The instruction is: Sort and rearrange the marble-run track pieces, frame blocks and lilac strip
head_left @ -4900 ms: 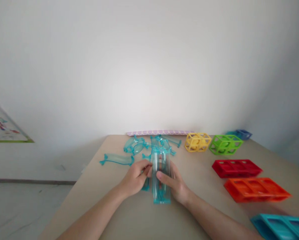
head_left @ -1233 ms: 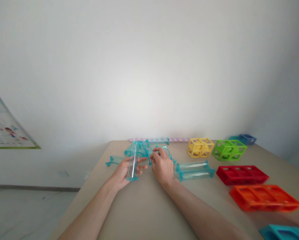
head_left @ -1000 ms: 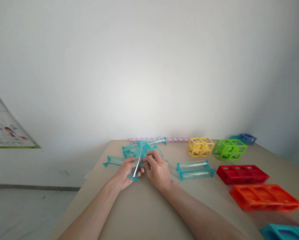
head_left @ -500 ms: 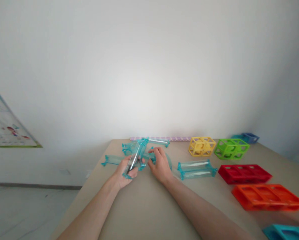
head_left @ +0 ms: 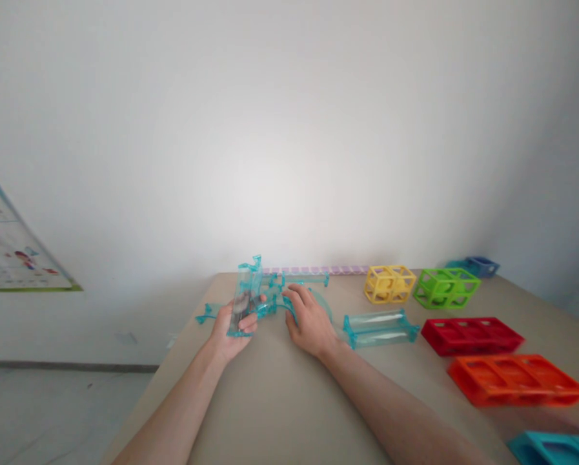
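My left hand (head_left: 232, 332) is closed round a clear teal plastic track piece (head_left: 245, 290), held tilted upright above the table. My right hand (head_left: 310, 321) lies just to the right, its bent fingers and thumb round a curved clear teal track piece (head_left: 322, 302); the fingers partly hide it. Between and behind the hands are more clear teal track pieces (head_left: 308, 281), overlapping so that their edges are hard to tell apart. One straight teal track piece (head_left: 381, 328) lies on the table to the right of my right hand.
On the right of the table (head_left: 279, 400) stand yellow (head_left: 390, 284) and green cube frames (head_left: 446, 289), a red block frame (head_left: 472, 336), an orange one (head_left: 519, 381) and a blue one (head_left: 555, 449). A dark blue piece (head_left: 483, 266) sits far back. The wall (head_left: 289, 161) rises behind.
The track piece in my left hand has swung from a rightward slant to nearly upright and moved left, away from my right hand. My right hand has stayed at the curved piece.
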